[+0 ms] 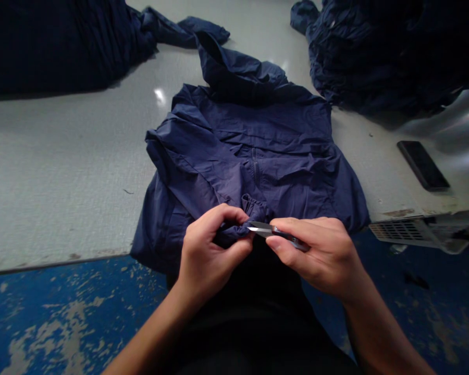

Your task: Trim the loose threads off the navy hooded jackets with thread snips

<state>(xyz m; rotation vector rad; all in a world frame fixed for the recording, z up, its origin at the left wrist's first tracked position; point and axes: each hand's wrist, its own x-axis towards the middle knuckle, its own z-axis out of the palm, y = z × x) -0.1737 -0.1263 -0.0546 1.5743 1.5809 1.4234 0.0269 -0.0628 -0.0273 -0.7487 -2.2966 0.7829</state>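
Observation:
A navy blue jacket (pixel 293 125) with a zip and a hood lies spread on the table, its lower part hanging over the front edge. My left hand (pixel 211 245) pinches a gathered bit of it, which looks like an elasticated cuff, between thumb and fingers. In my right hand (pixel 316 250) is a pair of thread snips (pixel 263 229), held between thumb and fingers. The blades point left and reach the pinched fabric. Whether a thread lies between the blades is too small to tell.
Dark garments are heaped at the table's back left (pixel 62 47) and back right (pixel 386 52). A black phone (pixel 422 164) lies on the right of the pale table (pixel 62 182). Below the right edge sits a white plastic basket (pixel 406 233). The blue floor (pixel 113 307) is worn.

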